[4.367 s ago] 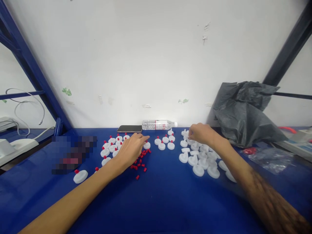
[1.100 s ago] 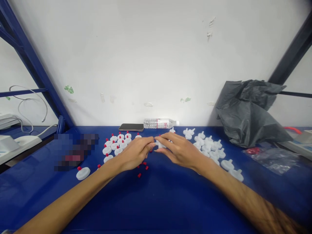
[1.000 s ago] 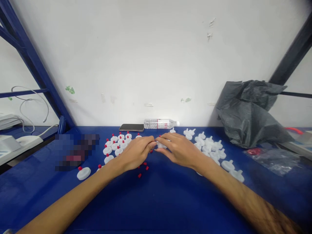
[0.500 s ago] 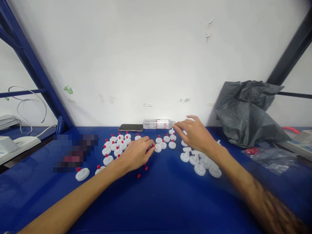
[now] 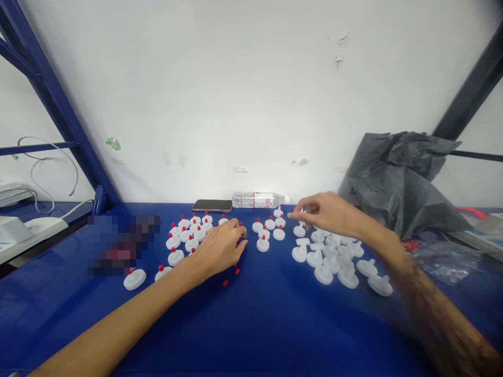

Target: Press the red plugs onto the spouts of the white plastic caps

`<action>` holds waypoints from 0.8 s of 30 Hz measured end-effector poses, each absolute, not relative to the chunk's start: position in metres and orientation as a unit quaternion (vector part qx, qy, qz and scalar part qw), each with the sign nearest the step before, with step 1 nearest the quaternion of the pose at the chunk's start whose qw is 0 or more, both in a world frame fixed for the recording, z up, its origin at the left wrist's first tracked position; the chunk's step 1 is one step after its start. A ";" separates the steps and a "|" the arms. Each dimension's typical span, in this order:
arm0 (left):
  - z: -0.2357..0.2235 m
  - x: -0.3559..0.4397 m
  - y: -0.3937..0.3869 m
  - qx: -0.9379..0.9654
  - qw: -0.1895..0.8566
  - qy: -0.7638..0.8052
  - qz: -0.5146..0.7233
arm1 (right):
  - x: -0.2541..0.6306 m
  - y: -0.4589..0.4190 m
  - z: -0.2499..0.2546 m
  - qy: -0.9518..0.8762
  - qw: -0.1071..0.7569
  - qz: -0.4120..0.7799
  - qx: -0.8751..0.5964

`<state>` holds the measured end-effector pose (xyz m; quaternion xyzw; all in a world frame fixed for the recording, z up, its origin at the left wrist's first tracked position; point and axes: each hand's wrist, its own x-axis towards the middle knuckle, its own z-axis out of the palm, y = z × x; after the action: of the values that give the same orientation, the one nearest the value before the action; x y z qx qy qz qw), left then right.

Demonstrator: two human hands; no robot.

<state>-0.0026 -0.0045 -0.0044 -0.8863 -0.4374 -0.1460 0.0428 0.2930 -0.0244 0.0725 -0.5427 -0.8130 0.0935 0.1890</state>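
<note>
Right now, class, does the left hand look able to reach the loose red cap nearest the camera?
Probably yes: the left hand is close to that red cap, which lies uncovered on the blue table.

Bottle [image 5: 260,199]: clear plastic, printed label, white cap, lying on its side at the rear of the blue counter [image 5: 243,330]. Phone [image 5: 211,206]: dark face up, flat, just left of the bottle. Wall [image 5: 236,104]: white, scuffed, behind the bottle. Metal frame [image 5: 61,104]: blue, well left of the bottle. Grey bag [image 5: 396,183]: crumpled plastic, well right of the bottle. Clear bag [image 5: 448,262]: thin film, right of the bottle and nearer the viewer. Post [image 5: 468,89]: dark, slanting, far right of the bottle.
</note>
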 end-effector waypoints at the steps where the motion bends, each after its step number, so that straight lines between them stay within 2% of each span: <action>1: -0.005 -0.003 -0.005 -0.886 0.047 -0.440 -0.139 | 0.298 -0.025 0.071 -0.818 0.154 0.150 -0.534; 3: -0.005 -0.002 -0.005 -0.886 0.050 -0.443 -0.127 | 0.305 -0.025 0.065 -0.822 0.091 0.242 -0.507; 5: -0.006 -0.001 -0.005 -0.890 0.048 -0.438 -0.119 | 0.308 -0.025 0.056 -0.829 0.072 0.281 -0.479; 11: -0.005 0.000 -0.005 -0.888 0.038 -0.422 -0.177 | 0.288 -0.032 0.052 -0.855 0.107 0.246 -0.444; 15: 0.000 0.000 -0.008 -0.875 0.008 -0.398 -0.275 | 0.271 -0.034 0.061 -0.867 0.188 0.192 -0.420; 20: 0.005 0.003 -0.012 -0.860 -0.036 -0.332 -0.385 | 0.255 -0.034 0.055 -0.836 0.298 0.202 -0.414; 24: 0.006 0.005 -0.015 -0.840 -0.065 -0.308 -0.441 | 0.241 -0.036 0.047 -0.842 0.332 0.118 -0.409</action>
<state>0.0055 -0.0145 0.0060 -0.8404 -0.3083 -0.4409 -0.0651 0.2411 -0.0363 0.0469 -0.4090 -0.8419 0.1177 0.3317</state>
